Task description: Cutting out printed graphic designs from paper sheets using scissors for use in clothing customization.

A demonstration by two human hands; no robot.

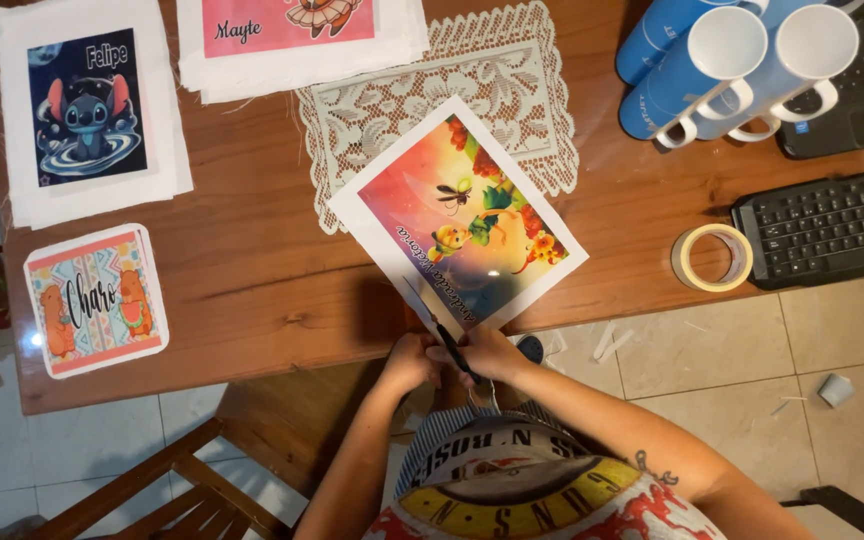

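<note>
Fingers of the right hand wrapped shut round scissors, cutting a print.
Left hand pinches its near edge; colourful fairy picture, white border, lying half on a lace mat on the surface, tape roll off right.

A brown wooden table carried a white lace doily, stacked white printed fabric squares and a tape roll. Blue mugs lay beside a black keyboard.
</note>
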